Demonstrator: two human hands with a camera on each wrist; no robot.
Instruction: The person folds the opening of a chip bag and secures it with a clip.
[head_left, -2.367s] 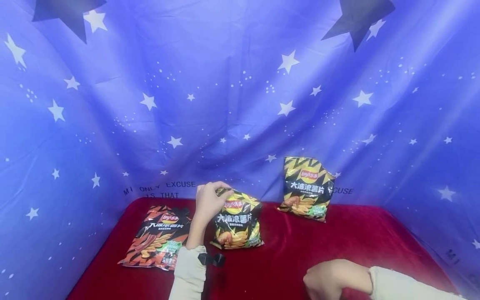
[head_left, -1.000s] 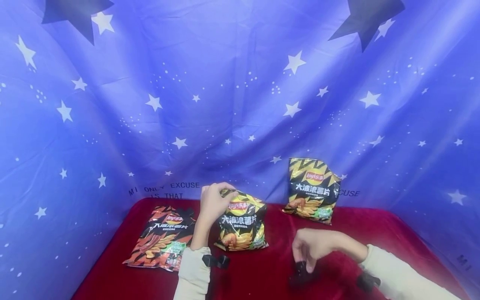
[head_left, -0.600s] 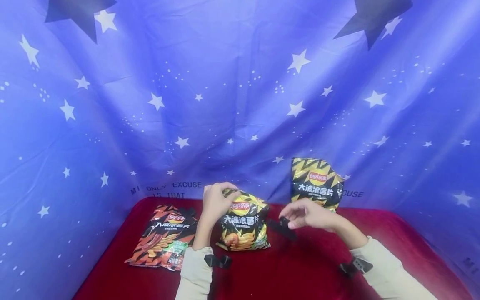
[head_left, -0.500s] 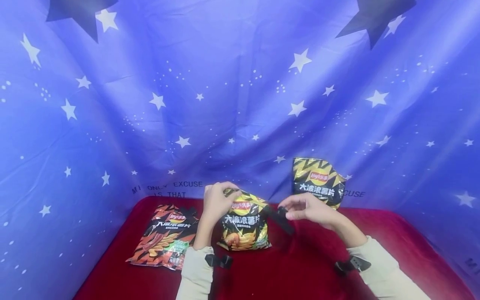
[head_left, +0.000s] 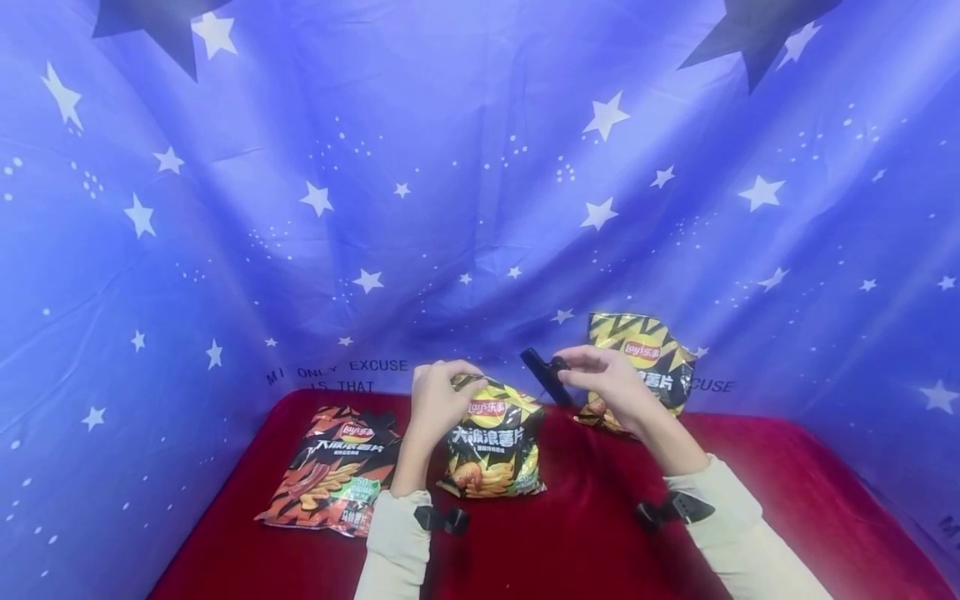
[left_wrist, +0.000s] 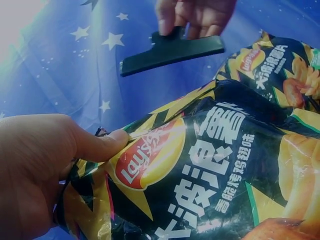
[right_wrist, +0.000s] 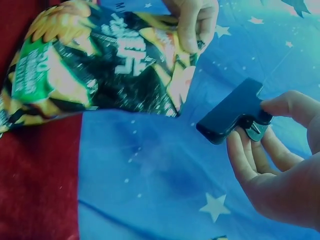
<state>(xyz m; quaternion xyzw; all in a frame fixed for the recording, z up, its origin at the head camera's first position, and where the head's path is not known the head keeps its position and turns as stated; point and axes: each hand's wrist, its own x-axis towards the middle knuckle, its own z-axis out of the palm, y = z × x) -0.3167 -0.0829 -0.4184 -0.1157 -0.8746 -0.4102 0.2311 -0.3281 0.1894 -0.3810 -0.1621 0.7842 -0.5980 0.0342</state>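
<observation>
My left hand pinches the top edge of a black and yellow chip bag, which stands upright mid-table. In the left wrist view the thumb presses on the bag's front near its folded top. A black bag clip is pinched by its handles between the thumb and fingers of my right hand. The right wrist view shows the clip apart from the bag, its long jaw bar pointing toward the bag's top corner.
A second black and yellow chip bag stands at the back right, partly behind my right hand. At the left lies an orange chip bag with a black clip at its top. Red cloth covers the table; a blue starry curtain hangs behind.
My right hand has come up from the table's front right with the black clip, moving left and upward beside the middle bag. The left hand keeps its hold on the bag.
</observation>
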